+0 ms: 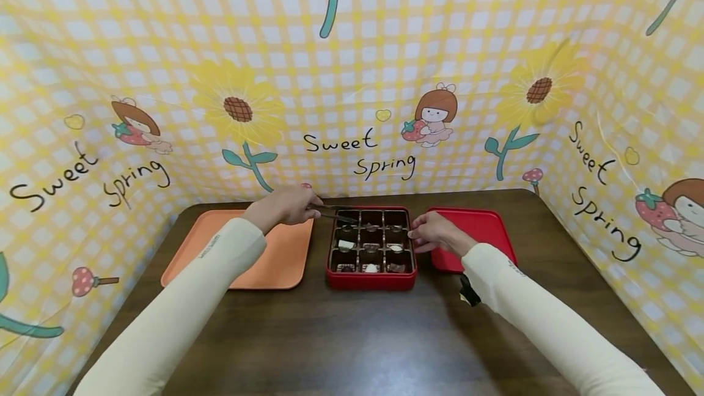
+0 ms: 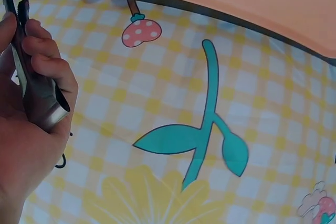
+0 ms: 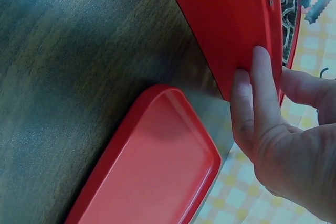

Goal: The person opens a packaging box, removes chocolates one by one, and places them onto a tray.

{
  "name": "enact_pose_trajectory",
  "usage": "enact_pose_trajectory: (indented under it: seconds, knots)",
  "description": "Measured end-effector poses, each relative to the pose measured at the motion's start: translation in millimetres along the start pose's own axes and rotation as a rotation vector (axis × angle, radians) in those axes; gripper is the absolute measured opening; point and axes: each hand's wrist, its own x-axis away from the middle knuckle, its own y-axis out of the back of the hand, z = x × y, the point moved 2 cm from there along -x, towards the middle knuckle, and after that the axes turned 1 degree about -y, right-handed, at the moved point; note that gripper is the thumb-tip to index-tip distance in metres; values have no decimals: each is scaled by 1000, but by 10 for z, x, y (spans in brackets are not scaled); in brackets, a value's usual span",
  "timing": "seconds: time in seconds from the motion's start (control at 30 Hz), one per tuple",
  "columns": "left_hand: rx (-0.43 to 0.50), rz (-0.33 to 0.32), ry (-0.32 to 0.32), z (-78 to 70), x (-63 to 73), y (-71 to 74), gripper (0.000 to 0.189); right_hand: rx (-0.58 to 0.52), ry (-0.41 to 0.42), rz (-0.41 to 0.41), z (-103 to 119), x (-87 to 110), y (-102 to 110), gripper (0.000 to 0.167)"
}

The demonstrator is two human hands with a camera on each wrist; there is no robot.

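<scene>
A red box (image 1: pixel 371 281) stands mid-table, its dark insert divided into several compartments. Small brown and white pieces that look like chocolates, among them a white one (image 1: pixel 346 244), lie in many of these. My left hand (image 1: pixel 291 205) grips metal tongs (image 2: pixel 39 95) from the box's left side. Their toothed tips reach over the far-left compartment; whether they hold a piece I cannot tell. On the right side, my right hand (image 1: pixel 436 232) holds the box edge. Two of its fingers (image 3: pixel 265 93) lie along the outer wall, with the thumb at the rim.
To the left of the box lies an orange tray (image 1: pixel 277 261), partly under my left forearm. A red lid (image 1: pixel 486 231) rests on the right, partly behind my right hand. A yellow checked cloth (image 1: pixel 352 66) rises along the back and both sides of the brown table (image 1: pixel 363 341).
</scene>
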Motion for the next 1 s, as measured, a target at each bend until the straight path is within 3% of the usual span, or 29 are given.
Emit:
enact_pose_trajectory:
  seconds: [0.37, 0.6, 0.87, 1.0]
  knots:
    - [-91, 120, -5, -118, -153, 92, 38, 4, 4, -6, -6, 15, 10, 41]
    - [-154, 203, -11, -183, -234, 145, 22, 4, 16, -5, -12, 24, -4, 42]
    - [-213, 229, 34, -240, -291, 151, 22, 4, 27, -3, -3, 28, -12, 40]
    - [-224, 239, 19, -277, -331, 162, 19, 2, 29, -9, 4, 36, -6, 39]
